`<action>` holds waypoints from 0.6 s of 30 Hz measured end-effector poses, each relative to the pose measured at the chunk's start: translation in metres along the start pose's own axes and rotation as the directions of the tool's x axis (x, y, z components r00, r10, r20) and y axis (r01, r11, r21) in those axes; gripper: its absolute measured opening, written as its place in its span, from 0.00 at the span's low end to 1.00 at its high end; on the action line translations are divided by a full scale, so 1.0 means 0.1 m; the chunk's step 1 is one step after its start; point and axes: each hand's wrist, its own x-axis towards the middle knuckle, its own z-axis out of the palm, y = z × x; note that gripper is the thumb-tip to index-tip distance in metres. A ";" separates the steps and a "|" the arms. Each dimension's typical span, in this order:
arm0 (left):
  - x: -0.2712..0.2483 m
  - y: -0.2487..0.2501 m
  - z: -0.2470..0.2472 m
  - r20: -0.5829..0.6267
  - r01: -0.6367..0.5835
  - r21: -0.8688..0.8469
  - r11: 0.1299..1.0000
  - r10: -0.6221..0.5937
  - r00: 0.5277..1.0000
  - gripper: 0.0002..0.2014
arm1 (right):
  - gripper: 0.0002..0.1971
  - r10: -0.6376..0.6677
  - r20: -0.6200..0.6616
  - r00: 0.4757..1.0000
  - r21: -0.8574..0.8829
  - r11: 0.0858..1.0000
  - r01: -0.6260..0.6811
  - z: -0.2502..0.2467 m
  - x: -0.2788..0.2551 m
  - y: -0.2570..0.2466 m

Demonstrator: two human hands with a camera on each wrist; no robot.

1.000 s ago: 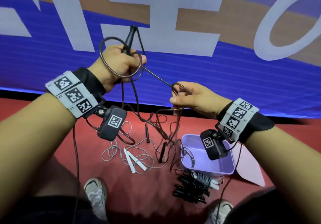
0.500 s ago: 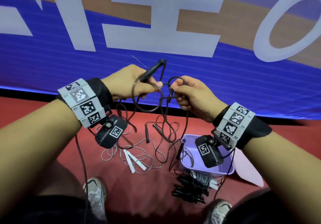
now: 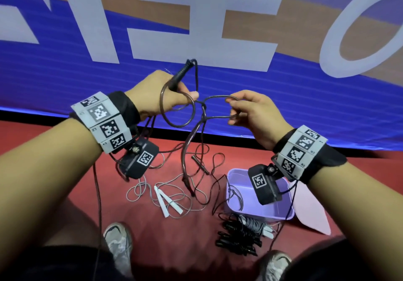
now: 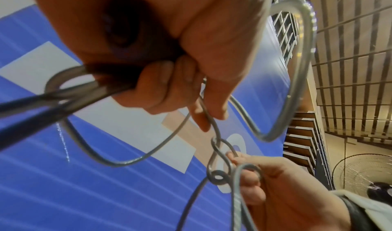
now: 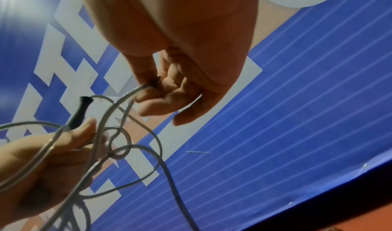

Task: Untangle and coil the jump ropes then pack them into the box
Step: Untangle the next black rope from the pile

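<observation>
Two hands are raised in the head view: a black handle (image 3: 178,77) and cord loops are gripped by the left hand (image 3: 157,94), while a loop of the dark jump rope (image 3: 192,141) is pinched by the right hand (image 3: 254,115). Below, a purple box (image 3: 279,214) is seen on the red floor (image 3: 174,248), beside a white-handled rope (image 3: 165,200) and coiled ropes (image 3: 239,235). From the left wrist, a small knot (image 4: 218,178) is seen between both hands. From the right wrist, the cord is seen held at the fingertips (image 5: 148,87).

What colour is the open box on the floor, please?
Light purple box; the head view shows it best.
</observation>
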 end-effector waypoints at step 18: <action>0.07 -0.28 -0.26 -0.277 -0.054 0.040 0.998 0.063 0.959 0.12 | 0.05 0.038 -0.189 0.981 -0.443 0.889 -0.119 -0.32 0.22 0.29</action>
